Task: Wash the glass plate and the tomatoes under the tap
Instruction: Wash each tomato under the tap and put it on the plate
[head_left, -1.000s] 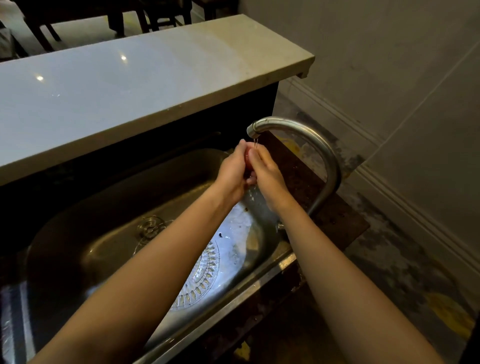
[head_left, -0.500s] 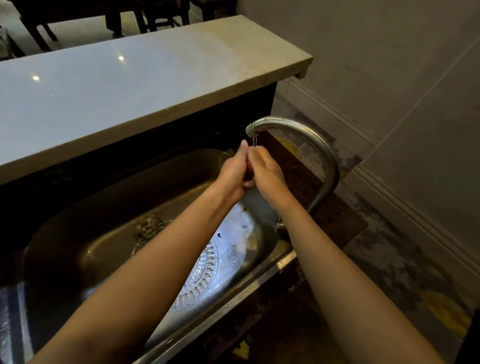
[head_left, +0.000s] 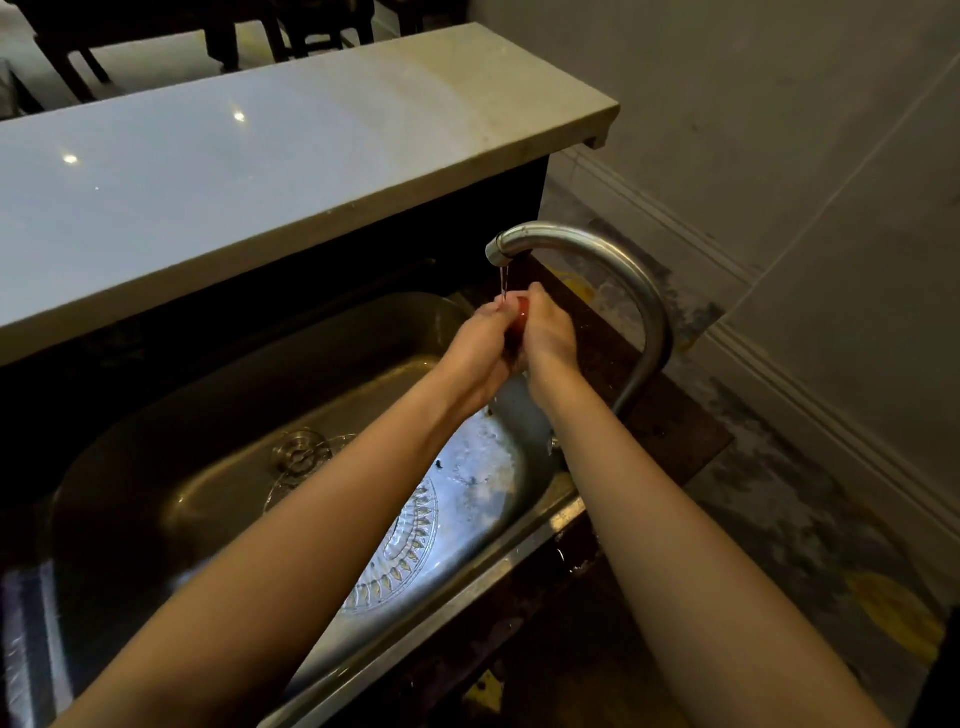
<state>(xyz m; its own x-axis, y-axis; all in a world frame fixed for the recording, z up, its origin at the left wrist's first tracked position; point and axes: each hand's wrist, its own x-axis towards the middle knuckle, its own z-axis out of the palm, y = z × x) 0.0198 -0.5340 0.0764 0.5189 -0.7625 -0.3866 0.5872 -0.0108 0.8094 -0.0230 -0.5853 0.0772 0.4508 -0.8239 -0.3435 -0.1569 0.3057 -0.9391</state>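
I see the steel sink with the patterned glass plate lying flat inside. Above it, my left hand and right hand are closed together around a smooth red tomato, under the thin stream from the curved metal tap.

head cam, looking down, near sink

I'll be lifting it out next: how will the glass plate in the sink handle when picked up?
Likely slippery: the glass plate looks wet, lying in the steel sink. Probably fragile and stiff, being patterned glass. It lies flat against the basin floor, so getting fingers under its rim may be awkward.
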